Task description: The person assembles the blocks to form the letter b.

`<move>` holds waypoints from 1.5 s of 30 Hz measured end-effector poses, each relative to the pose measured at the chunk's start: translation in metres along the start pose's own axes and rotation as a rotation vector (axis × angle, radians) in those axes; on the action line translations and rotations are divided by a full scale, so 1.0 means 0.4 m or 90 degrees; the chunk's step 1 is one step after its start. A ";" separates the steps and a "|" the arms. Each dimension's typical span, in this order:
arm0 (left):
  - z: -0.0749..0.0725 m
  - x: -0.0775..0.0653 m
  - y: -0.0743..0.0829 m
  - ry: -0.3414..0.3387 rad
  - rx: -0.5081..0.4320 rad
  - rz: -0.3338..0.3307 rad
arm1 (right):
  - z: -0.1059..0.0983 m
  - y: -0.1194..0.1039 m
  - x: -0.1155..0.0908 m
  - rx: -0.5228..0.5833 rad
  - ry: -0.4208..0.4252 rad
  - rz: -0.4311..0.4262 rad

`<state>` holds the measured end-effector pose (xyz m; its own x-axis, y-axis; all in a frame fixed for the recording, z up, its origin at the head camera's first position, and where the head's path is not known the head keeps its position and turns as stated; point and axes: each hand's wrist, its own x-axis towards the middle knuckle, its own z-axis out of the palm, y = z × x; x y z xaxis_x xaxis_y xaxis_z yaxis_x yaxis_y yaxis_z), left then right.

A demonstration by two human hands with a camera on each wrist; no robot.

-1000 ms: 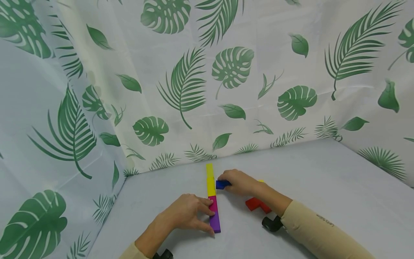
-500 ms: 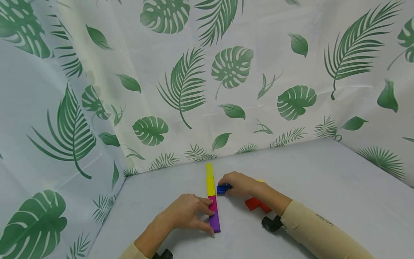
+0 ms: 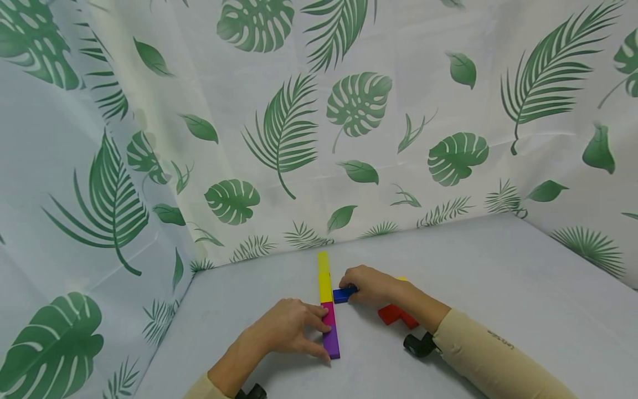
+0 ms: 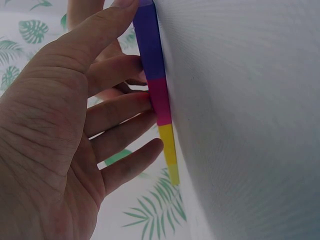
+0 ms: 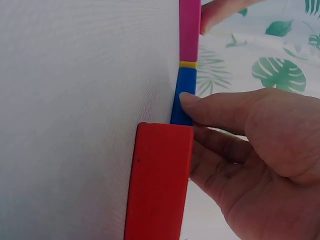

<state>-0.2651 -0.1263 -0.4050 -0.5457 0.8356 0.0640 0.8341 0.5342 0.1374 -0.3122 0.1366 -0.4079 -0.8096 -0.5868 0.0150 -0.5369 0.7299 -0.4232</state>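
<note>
A straight row of blocks lies on the table: a pale yellow block (image 3: 323,261) at the far end, a deeper yellow block (image 3: 325,287), a magenta block (image 3: 328,314) and a purple block (image 3: 332,348) nearest. My left hand (image 3: 291,327) rests along the row's left side, fingertips on the magenta and purple blocks, thumb by the purple block's near end. Its fingers are fairly straight in the left wrist view. My right hand (image 3: 371,284) pinches a blue block (image 5: 185,97) between thumb and fingers. The blue block's left end sits close beside the deeper yellow block, near the magenta one.
An angular red block (image 3: 391,315) lies under and beside the right forearm, large in the foreground of the right wrist view. A bit of a yellow piece (image 3: 401,278) peeks out behind that forearm. Leaf-printed cloth (image 3: 359,183) walls in the table's back and sides.
My right hand has brought the blue block nearer to me along the row's right side, from beside the deeper yellow block's middle toward its near end. The left hand stays in place.
</note>
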 end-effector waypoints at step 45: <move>0.002 0.000 0.005 0.005 -0.011 -0.010 | 0.005 0.002 -0.001 0.010 0.000 -0.015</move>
<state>-0.2635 -0.1252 -0.4054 -0.5589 0.8264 0.0691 0.8243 0.5445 0.1552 -0.3119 0.1369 -0.4101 -0.7967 -0.6038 0.0259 -0.5522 0.7099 -0.4373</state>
